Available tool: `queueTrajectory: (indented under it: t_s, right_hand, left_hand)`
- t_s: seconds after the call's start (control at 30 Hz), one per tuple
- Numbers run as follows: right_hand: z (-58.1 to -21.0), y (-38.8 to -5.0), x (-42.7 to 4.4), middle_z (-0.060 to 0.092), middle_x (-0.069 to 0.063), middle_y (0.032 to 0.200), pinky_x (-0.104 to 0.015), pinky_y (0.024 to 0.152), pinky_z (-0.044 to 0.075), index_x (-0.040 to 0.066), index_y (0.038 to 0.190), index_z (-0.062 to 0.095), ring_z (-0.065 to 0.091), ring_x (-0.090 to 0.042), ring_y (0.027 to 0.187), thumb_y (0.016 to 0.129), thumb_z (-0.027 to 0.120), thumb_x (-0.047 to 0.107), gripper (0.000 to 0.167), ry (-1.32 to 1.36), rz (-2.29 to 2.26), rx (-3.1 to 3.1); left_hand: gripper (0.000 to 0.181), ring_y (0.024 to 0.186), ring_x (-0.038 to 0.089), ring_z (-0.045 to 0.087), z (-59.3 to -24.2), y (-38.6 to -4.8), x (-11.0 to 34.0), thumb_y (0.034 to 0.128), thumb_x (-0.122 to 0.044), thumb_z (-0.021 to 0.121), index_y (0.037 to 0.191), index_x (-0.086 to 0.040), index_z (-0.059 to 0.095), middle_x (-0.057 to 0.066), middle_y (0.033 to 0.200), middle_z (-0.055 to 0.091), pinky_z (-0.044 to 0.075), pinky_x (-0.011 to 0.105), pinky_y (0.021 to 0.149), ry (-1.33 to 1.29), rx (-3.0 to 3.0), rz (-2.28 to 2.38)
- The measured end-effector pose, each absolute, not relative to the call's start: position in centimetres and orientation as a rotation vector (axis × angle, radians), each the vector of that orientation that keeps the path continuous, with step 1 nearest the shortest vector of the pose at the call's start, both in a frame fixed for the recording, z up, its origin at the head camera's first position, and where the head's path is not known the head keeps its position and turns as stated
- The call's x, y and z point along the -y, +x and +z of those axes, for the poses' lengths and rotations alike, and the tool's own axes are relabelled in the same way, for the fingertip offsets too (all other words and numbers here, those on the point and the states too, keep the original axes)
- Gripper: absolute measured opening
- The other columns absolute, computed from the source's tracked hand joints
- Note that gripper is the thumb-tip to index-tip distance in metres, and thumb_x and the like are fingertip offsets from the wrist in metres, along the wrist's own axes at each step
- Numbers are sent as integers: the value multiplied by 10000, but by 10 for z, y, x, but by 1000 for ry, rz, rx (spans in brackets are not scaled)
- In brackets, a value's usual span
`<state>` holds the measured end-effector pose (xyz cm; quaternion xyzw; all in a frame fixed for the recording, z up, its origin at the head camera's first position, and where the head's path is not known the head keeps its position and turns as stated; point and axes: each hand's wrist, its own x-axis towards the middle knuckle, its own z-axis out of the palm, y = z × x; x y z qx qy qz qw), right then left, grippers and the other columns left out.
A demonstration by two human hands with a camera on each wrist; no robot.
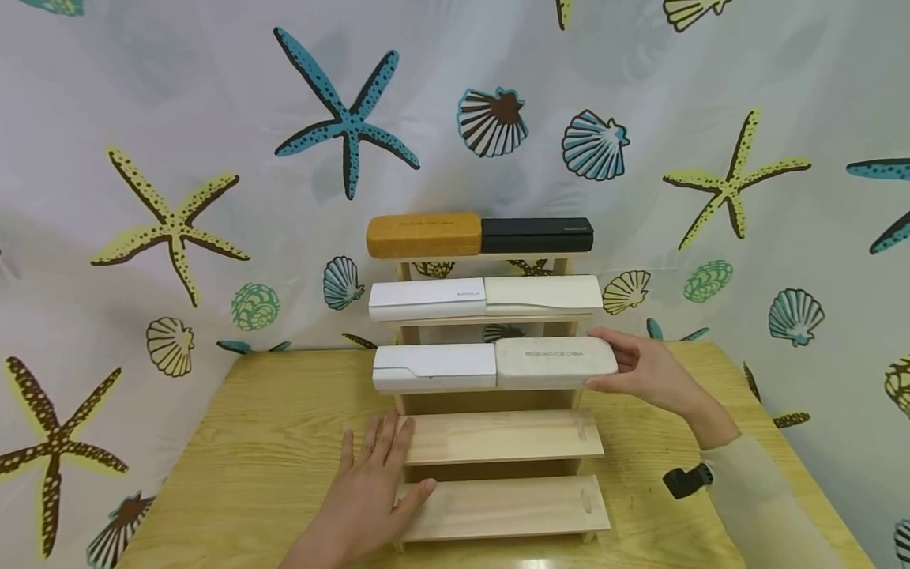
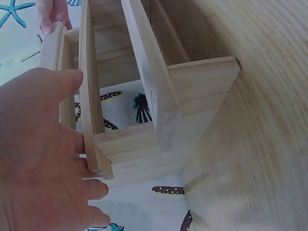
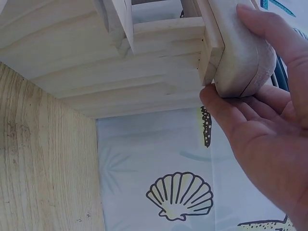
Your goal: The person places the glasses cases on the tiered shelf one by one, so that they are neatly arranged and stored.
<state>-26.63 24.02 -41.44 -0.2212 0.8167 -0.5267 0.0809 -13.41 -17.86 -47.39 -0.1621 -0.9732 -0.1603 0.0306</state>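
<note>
A stepped wooden rack (image 1: 508,506) carries glasses cases in pairs on its three upper tiers. At the third tier's right end, my right hand (image 1: 650,371) pinches the end of a beige glasses case (image 1: 558,367), which sits on the tier. In the right wrist view, thumb and fingers lie around that case's rounded end (image 3: 245,57). Left of it lies a white glasses case (image 1: 434,367). My left hand (image 1: 370,486) has its fingers extended and rests against the left ends of the two lower tiers; the left wrist view shows it beside the wooden frame (image 2: 96,139).
Higher up are a white case (image 1: 426,299), a cream case (image 1: 543,292), an orange case (image 1: 424,235) and a black case (image 1: 536,235). The rack stands on a wooden table (image 1: 284,419). Behind hangs a curtain (image 1: 462,47) printed with starfish and shells.
</note>
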Motion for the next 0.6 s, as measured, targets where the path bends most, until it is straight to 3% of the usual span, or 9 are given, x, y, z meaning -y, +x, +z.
queueTrajectory:
  t_s: [0.4,0.5,0.6]
  right_hand:
    - [-415,-265,-234,576,-275,1479,-208,881,598,-22,1604,388,672,-17,1140,907,843,122,845,-712,-1539,-2459]
    - [-416,-265,-234,574,-265,1487,-202,884,594,-13,1617,369,675,-67,1170,914,840,142,860,-709,-1513,-2488]
    - [-416,-264,-234,554,-260,1517,-189,894,586,-10,1628,344,671,-203,1248,920,835,151,877,-704,-1496,-2505]
  left_hand:
    - [844,1609,468,191,-475,-133,180,1056,-578,534,1660,-39,296,242,1728,229,133,782,1225,-494,2976,-483]
    - [849,1612,466,187,-475,-132,179,1057,-594,517,1662,-44,293,238,1732,224,130,777,1230,-487,2984,-486]
    - [852,1613,467,181,-474,-133,179,1057,-605,506,1666,-49,287,234,1736,215,121,771,1235,-487,2996,-490]
